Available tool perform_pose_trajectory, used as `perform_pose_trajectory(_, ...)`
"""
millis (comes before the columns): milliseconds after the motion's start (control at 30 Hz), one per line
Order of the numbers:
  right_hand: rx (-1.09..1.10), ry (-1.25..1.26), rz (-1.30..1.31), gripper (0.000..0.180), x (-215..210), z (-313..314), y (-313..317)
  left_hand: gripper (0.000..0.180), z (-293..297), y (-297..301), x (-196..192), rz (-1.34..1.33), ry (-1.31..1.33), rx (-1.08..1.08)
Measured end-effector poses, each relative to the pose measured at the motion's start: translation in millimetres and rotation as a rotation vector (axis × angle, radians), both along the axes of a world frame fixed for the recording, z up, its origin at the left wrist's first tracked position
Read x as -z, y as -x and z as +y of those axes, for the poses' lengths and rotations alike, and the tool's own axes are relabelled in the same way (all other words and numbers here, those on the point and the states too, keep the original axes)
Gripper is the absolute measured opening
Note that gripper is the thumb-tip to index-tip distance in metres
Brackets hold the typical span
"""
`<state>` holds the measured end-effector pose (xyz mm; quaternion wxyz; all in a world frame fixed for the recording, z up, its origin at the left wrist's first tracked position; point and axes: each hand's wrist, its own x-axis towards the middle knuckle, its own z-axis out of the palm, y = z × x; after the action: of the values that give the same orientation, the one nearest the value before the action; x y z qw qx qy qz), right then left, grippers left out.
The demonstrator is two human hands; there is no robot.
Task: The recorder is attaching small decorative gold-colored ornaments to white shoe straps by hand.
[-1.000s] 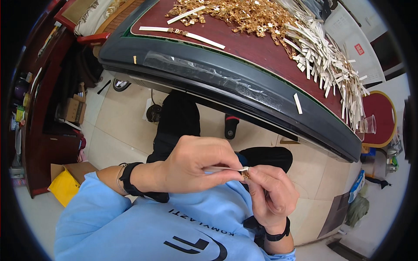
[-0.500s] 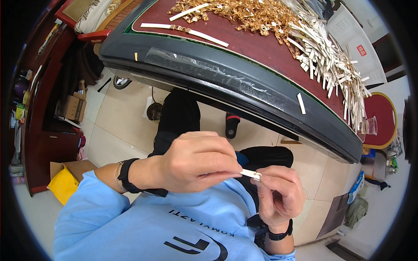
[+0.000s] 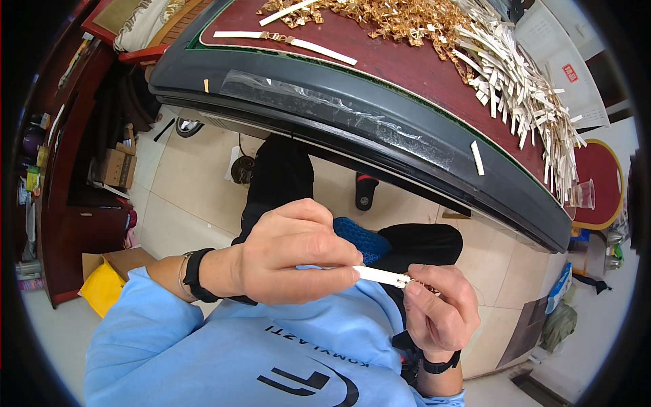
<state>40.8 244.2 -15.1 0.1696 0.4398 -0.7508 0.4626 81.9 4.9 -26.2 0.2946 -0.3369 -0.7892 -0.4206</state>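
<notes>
Left grip (image 3: pixel 298 252): pinching flat white strip (image 3: pixel 382 275); right grip (image 3: pixel 445 306): pinching shiny gold-coloured piece (image 3: pixel 428 288) at strip's end

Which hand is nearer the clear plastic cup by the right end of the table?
Right. The right hand lies below and to the left of the clear plastic cup in the picture; the left hand is farther off to the left, holding the white strip.

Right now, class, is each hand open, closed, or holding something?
Left hand: closed, holding a white strip.
Right hand: closed, pinching a small gold piece.
</notes>
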Motion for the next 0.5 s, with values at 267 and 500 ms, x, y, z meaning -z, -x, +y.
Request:
perform_pose_trajectory(267, 0.009, 0.019, -0.029, 0.024, 1, -1, 4, 0.033, 6, 1, 13, -0.398, -0.438, -0.039)
perform_pose_trajectory(500, 0.04, 0.048, -0.033, 0.028, 0, -17, 18, 0.035, 14, 7, 8, -1.241, -0.882, 0.475)
